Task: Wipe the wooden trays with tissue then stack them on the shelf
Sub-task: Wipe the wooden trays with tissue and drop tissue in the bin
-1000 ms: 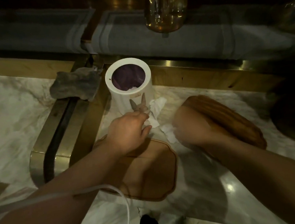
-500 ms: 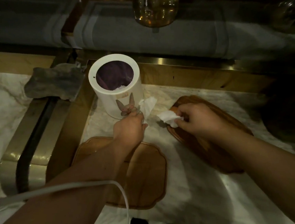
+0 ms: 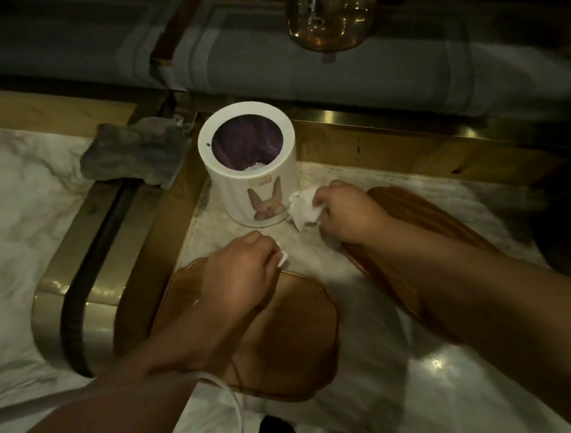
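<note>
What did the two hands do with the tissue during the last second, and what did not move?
The tissue was pulled apart. The right hand now holds the big crumpled piece beside the bin. The left hand drew back over the near tray, pinching a small scrap. The bin, both trays and the grey cloth stayed in place.

On the marble tabletop (image 3: 411, 394) a white cylindrical bin (image 3: 250, 171) with a rabbit picture stands open, purple liner inside; the right hand (image 3: 348, 211) grips a crumpled tissue (image 3: 304, 206) just beside it, over the far end of an oval wooden tray (image 3: 414, 220); the left hand (image 3: 244, 274) pinches a small white scrap (image 3: 283, 256) above a scalloped wooden tray (image 3: 287, 346); a grey rag (image 3: 135, 153) lies on the brass frame (image 3: 86, 266).
</note>
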`<state>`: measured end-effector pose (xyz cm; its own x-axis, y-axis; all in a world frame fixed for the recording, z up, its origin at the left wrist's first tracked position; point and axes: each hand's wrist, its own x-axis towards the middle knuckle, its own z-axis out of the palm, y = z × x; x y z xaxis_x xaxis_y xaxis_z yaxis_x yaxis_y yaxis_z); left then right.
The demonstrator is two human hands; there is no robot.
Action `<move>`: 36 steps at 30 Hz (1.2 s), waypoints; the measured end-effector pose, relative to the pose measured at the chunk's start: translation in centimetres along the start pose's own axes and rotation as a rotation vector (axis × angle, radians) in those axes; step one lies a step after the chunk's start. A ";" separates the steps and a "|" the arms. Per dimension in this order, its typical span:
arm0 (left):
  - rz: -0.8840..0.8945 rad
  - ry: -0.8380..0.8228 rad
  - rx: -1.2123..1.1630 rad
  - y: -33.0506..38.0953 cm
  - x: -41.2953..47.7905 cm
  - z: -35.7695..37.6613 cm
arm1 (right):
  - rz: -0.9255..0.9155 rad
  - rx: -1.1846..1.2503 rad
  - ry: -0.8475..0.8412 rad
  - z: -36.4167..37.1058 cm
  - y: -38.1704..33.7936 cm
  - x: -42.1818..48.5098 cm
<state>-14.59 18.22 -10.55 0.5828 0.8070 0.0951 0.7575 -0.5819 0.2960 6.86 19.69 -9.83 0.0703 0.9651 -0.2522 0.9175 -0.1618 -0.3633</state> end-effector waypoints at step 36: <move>-0.401 -0.207 -0.083 -5.7 -8.1 -2.6 | -0.229 0.183 0.153 2.8 -6.1 -6.5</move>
<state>-24.37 15.26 -10.57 0.3013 0.9249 -0.2317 0.9140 -0.2109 0.3466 -0.33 13.82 -8.51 -0.0589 0.9982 -0.0133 0.8318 0.0417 -0.5534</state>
